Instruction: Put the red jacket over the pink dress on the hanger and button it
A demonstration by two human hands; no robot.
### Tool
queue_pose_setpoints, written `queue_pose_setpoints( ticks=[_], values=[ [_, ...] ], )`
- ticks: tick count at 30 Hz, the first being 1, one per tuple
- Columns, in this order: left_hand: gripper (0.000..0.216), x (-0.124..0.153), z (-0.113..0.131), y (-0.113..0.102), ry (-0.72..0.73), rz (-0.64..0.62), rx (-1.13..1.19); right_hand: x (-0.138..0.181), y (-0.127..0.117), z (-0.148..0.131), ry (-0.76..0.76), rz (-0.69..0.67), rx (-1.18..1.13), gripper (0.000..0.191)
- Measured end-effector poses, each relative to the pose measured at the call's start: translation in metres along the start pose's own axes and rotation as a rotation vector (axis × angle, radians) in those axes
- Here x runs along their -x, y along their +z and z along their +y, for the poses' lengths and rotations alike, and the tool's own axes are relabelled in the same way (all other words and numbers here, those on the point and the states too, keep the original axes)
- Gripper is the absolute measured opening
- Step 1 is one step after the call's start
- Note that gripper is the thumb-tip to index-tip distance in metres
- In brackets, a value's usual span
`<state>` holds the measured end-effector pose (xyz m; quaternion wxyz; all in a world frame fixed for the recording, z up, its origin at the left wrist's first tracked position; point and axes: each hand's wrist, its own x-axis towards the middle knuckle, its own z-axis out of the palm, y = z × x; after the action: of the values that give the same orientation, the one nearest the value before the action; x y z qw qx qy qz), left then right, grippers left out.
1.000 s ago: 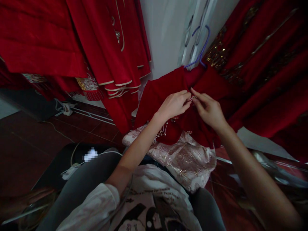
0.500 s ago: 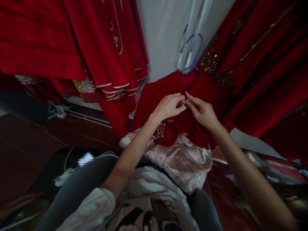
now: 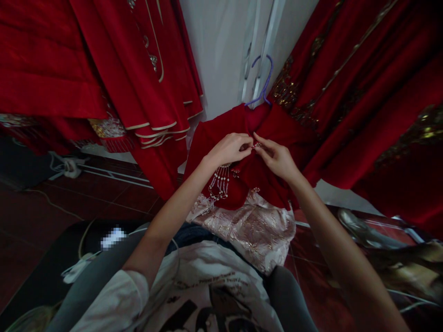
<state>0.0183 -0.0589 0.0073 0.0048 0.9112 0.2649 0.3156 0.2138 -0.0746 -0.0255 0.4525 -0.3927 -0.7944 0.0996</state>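
Observation:
A red jacket hangs on a purple hanger in front of me. At its front opening, just below the collar, my left hand and my right hand meet fingertip to fingertip. Both pinch a small ornate fastener, mostly covered by the fingers. More such fasteners sit lower on the front edge. A beaded tassel ornament dangles on the jacket below my left wrist. Pale pink brocade fabric spreads beneath the jacket's hem, over my lap.
Red garments with cream piping hang at the left, and red ones with gold sequins at the right. A white cabinet door stands behind the hanger. A power strip and cables lie on the dark tiled floor.
The view has shifted right, so everything sits further left in the picture. Both hands keep their pinch at the same fastener. More of the beaded tassel shows now.

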Motion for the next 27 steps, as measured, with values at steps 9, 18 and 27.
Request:
queue_pose_setpoints(
  ticks=[9, 18, 27],
  values=[
    [0.011, -0.0067, 0.0048, -0.0029, -0.045, 0.017, -0.056, -0.0046, -0.0033, 0.0049, 0.103, -0.058, -0.219, 0.055],
    [0.011, -0.0039, 0.0044, 0.0030, 0.006, 0.073, -0.034, -0.0030, -0.0031, 0.0019, 0.168, -0.047, -0.291, 0.059],
    [0.019, -0.0092, -0.0015, 0.0057, 0.083, -0.053, -0.283, -0.0097, 0.0020, 0.0078, 0.089, -0.027, -0.138, 0.046]
  ],
)
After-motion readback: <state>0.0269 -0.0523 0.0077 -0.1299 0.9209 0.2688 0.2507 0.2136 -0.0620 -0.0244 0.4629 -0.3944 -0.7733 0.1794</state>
